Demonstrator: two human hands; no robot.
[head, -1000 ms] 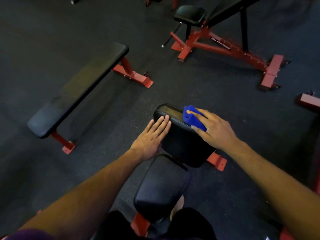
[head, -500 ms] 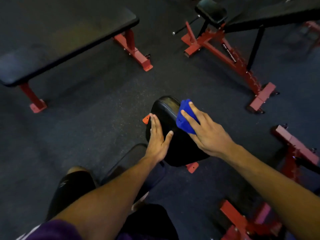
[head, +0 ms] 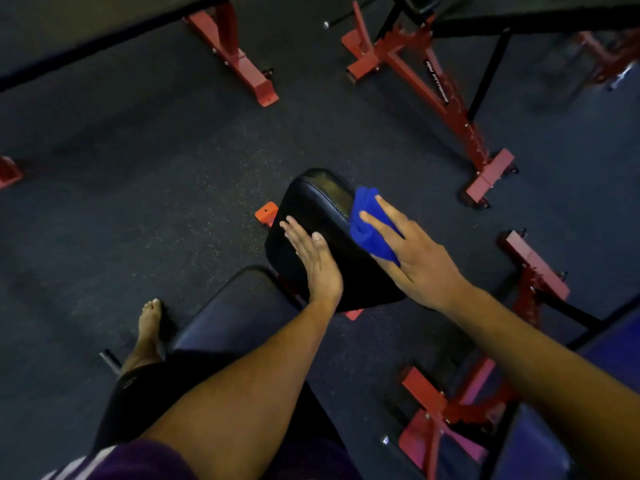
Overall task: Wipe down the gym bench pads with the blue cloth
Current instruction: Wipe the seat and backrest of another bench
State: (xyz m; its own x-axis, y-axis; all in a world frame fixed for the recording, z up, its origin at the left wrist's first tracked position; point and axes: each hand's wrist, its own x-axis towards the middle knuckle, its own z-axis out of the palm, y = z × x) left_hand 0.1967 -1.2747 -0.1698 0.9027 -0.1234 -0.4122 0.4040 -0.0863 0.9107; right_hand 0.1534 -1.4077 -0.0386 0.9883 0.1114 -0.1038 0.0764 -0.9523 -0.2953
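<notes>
Cloth (head: 372,226) under right hand (head: 420,263) on back pad's (head: 313,209) right edge; left hand (head: 317,259) left; seat pad (head: 239,313) nearer.

The room is dim and the floor (head: 156,188) looks almost black. A soft shine sits on the top edge of the black pad (head: 325,188). The blue cloth (head: 369,223) looks very bright. The picture is a bit fuzzy, most of all at the edges. Straight bars near the top bend because the lens is wide.
</notes>
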